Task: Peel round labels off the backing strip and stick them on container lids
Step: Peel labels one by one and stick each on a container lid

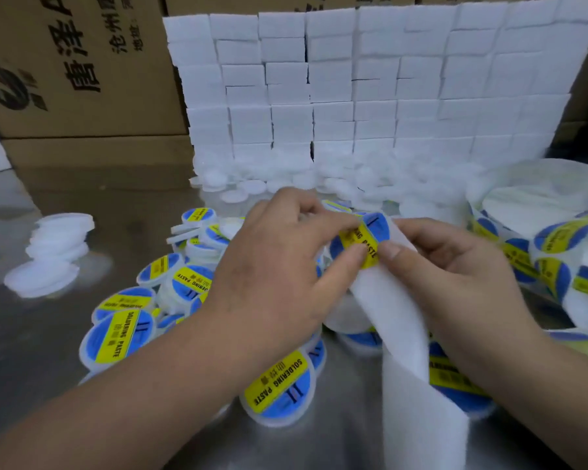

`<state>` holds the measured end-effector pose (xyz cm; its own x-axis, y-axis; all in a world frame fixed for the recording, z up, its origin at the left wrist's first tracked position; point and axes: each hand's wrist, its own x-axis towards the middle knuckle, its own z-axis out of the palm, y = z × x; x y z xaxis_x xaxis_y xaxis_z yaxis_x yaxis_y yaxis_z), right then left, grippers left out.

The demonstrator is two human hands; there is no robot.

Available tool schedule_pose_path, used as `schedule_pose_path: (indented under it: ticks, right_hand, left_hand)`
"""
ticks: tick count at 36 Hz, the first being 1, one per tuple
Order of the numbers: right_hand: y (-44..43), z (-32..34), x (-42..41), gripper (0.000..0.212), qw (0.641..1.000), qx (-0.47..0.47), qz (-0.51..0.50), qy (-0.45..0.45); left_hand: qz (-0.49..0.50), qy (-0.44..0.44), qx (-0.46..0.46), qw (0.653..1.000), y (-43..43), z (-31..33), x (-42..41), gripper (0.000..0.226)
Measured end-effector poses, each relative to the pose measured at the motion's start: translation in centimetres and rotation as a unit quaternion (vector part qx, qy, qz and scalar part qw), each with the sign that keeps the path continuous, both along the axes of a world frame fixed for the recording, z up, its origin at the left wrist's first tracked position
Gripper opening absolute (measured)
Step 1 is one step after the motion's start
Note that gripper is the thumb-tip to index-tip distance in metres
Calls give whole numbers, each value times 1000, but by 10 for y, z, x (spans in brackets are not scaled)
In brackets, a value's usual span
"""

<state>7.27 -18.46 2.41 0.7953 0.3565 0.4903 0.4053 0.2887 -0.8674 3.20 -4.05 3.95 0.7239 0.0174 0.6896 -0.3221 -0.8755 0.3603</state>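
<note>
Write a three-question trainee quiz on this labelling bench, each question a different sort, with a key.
1. True or false: the left hand pinches a round label while the right hand holds the backing strip.
2. The label's English words read: A) Soldering Paste, B) Thermal Grease, C) Wood Glue.
3. Fill in: the stack of plain white lids lies to the ___ of the labelled lids.
Key: 1 true; 2 A; 3 left.
</note>
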Motion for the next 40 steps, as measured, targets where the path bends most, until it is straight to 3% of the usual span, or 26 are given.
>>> schedule_pose_path:
  ticks: [7, 13, 18, 21, 24, 27, 30, 34, 40]
  right_hand:
    - [-1, -4, -3, 40, 994, -43, 100, -16]
    - [0, -7, -1, 24, 993, -91, 42, -65]
    - [-1, -9, 2, 20, 984, -130, 17, -123]
    - [0, -10, 4, 24, 984, -128, 7, -125]
    - [-1, -11, 6, 26, 981, -143, -20, -126]
    - [-1, -13, 9, 28, 980, -144, -67, -118]
    - [0, -14, 12, 46, 974, -127, -139, -123]
    - [-3, -11, 12, 60, 966, -118, -182, -144]
    - [-3, -9, 3, 32, 967, -156, -140, -141]
  left_hand:
    - [-9, 4, 50, 999, 10, -3, -9, 45]
    - [-12, -3, 95, 995, 4, -6, -12, 50]
    - [-16, -35, 73, 997, 8, -9, -9, 45]
    - [-10, -24, 6, 1000, 10, -7, -7, 40]
    - [-5, -8, -156, 988, 16, -3, -2, 6]
    - [40, -48, -248, 967, 28, 0, 6, 27]
    - [54, -56, -285, 956, 34, 2, 10, 39]
    - [47, -32, -250, 967, 32, -3, 10, 28]
    - [62, -49, -129, 988, 26, -5, 5, 24]
